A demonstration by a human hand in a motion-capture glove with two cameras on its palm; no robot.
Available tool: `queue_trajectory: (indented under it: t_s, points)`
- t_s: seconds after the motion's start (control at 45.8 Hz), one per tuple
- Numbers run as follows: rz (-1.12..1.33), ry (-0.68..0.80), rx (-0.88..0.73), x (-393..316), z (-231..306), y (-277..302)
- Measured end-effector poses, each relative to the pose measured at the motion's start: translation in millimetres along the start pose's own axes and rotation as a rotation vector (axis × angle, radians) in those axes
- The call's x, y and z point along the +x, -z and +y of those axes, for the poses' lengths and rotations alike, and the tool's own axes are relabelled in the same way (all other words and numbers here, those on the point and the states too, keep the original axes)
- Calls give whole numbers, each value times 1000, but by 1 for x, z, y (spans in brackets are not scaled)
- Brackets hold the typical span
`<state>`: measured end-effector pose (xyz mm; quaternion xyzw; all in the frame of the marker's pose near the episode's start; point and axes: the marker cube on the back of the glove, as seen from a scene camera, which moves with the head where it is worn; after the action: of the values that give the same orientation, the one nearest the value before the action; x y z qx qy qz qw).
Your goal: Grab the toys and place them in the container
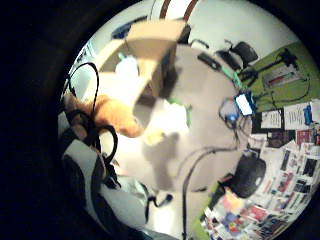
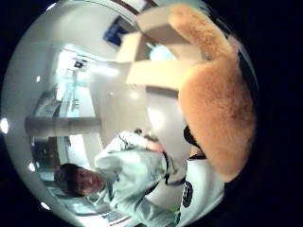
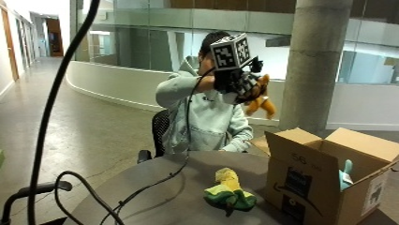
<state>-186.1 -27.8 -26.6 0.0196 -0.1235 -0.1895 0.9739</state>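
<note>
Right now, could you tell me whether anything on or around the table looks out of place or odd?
Nothing looks damaged or spilled. The green and yellow toy lies on the table beside the cardboard box, not yet inside. The gloved right hand holds the orange plush toy high in the air, away from the box.

Fuzzy orange plush toy (image 3: 261, 99), matt cardboard box (image 3: 324, 176), smooth grey table (image 3: 162, 197)

Gloved right hand (image 3: 240, 84) raised at head height, elbow bent, fingers curled round orange plush toy (image 3: 262, 101).
</note>
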Motion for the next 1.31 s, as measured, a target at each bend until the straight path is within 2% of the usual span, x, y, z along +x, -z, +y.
queue_trajectory:
  t_s: [0.153, 0.196, 0.306, 0.415, 0.546, 0.699, 0.917, 1.026, 1.113, 1.223, 1.31]
  points:
    - [-218, 10, 312, -43, -53, -12]
    - [-262, -8, 288, -53, -67, -26]
    - [-321, -73, 85, -62, -91, -60]
    - [-324, -73, 49, -52, -101, -73]
    - [-250, -34, 56, -54, -82, -75]
    - [-198, -5, 102, -26, -55, -53]
    - [-119, -68, 119, 47, 8, -34]
    - [-69, -130, 15, 114, 27, -50]
    - [8, -173, -97, 160, 38, -84]
    - [98, -194, -220, 175, 54, -139]
    - [195, -149, -343, 171, 65, -174]
